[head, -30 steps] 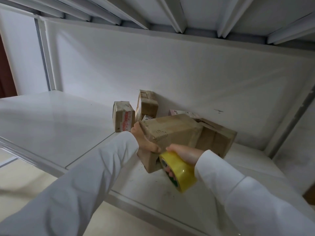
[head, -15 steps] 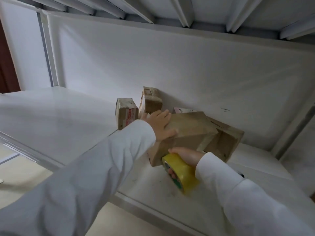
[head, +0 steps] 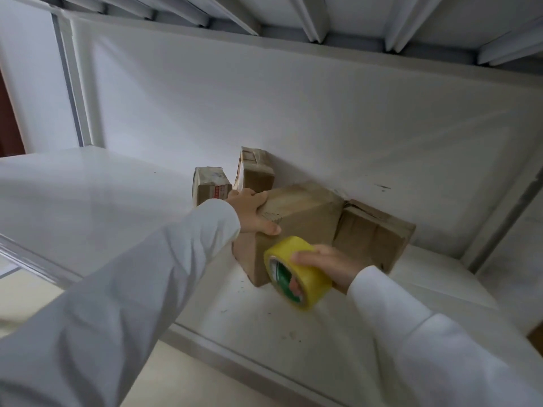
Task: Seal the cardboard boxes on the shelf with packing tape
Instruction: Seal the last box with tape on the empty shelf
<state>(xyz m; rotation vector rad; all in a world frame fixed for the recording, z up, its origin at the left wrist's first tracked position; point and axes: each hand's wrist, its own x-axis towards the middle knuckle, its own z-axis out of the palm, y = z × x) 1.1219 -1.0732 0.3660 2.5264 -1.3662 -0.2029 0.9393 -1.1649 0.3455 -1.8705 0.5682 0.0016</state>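
While unreadable (blurred): tape roll [head: 296, 270] core print, small box [head: 212, 188] red label.

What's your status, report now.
Left hand gripping big box. Right hand holding tape roll beside it. Neighbouring box touching its right.

Shelf [head: 88, 207] surface left of the 4 cardboard boxes [head: 305, 218] lies open for a hand. Boxes crowd the back wall [head: 293, 113], touching, no gap between. Ribbed upper shelf [head: 293, 13] limits overhead access. Front strip free.
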